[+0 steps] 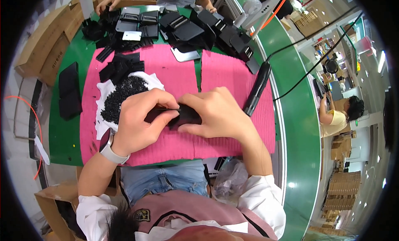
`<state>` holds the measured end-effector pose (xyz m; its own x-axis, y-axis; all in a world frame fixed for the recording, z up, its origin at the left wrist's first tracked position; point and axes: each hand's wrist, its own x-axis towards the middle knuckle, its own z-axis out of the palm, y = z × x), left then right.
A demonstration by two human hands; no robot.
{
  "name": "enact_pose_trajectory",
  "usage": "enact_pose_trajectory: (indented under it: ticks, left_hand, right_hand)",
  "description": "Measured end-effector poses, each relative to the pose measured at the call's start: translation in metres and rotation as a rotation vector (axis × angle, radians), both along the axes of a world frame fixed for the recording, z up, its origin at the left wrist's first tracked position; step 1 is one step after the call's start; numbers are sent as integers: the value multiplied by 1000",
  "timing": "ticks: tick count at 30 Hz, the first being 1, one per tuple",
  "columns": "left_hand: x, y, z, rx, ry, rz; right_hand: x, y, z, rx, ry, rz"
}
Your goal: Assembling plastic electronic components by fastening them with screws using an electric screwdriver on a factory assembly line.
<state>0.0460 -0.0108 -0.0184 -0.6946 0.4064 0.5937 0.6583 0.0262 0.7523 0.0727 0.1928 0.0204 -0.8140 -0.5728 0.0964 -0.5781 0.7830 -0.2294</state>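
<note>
Two hands meet in the middle over a pink mat [232, 75]. The left hand [139, 120] and the right hand [216, 112] both pinch one small black part [185, 115] between them, and their fingers [166, 100] curl around it. A grey watch [109, 148] sits on the left wrist.

Just left of the hands is a white cloth [104, 91] with a heap of tiny black bits [122, 93] on it. A black pen-shaped tool [257, 89] with a cable lies to the right on the mat. More black parts [183, 29] are piled at the far end of the green bench [66, 133]. Another person's hand [109, 2] reaches in there.
</note>
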Motion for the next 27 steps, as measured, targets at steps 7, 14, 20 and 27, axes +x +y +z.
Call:
enact_pose_trajectory:
  ticks: [7,14,20,27]
  left_hand:
    - [-17,-5,-12,320,-116,68]
    - [17,-29,20,328,-594,-162]
    - [32,-264,-52,758,-321,829]
    - [221,-662,-137,805,-691,1294]
  right_hand:
    - [1,-30,-9,-1066,-158,-110]
    - [10,-8,-14,-1161,-369,113]
    - [-9,-22,3,-984,-389,15]
    - [-145,33,-38,31,748,-143]
